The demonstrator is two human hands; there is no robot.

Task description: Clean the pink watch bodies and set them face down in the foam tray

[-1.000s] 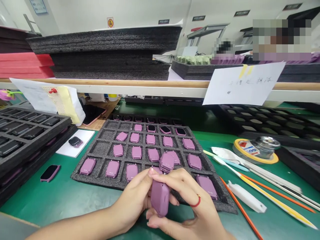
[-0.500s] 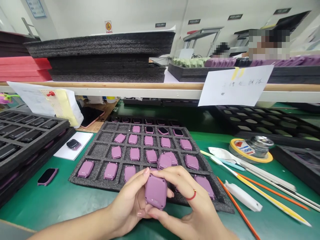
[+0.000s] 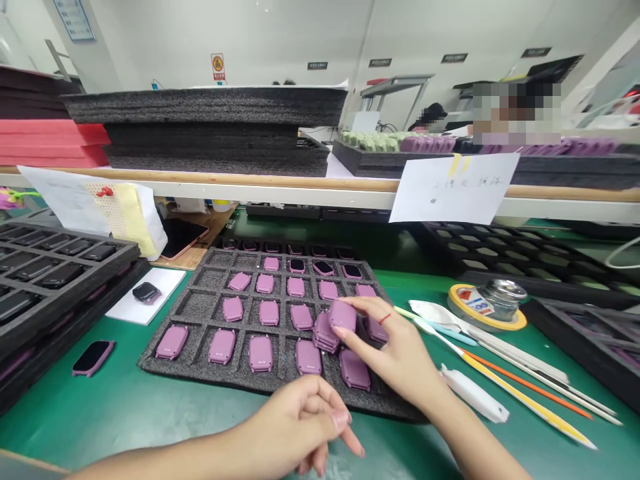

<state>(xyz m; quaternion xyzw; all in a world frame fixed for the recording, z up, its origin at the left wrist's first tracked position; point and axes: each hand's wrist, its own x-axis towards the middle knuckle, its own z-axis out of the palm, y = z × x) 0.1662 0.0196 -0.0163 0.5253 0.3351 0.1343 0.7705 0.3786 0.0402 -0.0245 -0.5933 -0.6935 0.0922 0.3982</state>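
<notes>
Handwritten Chinese characters in dark ink cross a white paper sign (image 3: 453,189) fixed to the shelf edge (image 3: 300,192) with yellow tape (image 3: 457,165), too faint to read exactly. A red-and-white label (image 3: 473,301) on a yellow tape roll (image 3: 505,325) shows blue digits, apparently 18. High on the wall, a yellow-and-red safety sign (image 3: 217,67) bears print too small to read, as do black plates (image 3: 317,65) with white lettering and a framed notice (image 3: 74,20). Any marking on a pink watch case (image 3: 261,353) is likewise illegible.
</notes>
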